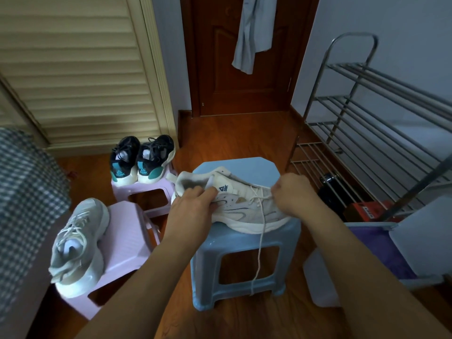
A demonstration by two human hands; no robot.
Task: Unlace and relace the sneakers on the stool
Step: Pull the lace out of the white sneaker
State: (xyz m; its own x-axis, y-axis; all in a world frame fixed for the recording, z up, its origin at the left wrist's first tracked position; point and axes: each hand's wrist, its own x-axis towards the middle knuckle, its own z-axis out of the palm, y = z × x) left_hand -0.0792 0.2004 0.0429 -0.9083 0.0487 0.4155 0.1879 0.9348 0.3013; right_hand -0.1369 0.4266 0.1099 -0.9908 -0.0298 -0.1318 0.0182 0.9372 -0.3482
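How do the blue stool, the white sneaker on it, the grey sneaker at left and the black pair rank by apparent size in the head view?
1. blue stool
2. white sneaker and grey sneaker: look alike; the grey one sits nearer the camera, so unranked.
3. black pair, farther away, so its smallness is unsure.

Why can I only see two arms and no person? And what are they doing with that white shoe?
The camera sits on the person's head and looks down, so you see just their arms, as if through their eyes. A white sneaker lies on its side on a blue stool. The left hand grips the shoe near its heel end to steady it. The right hand pinches the shoelace near the eyelets; one loose end hangs down past the stool's seat. Nearby, a grey sneaker rests on a pink stool, and a black pair sits on another pink stool behind.
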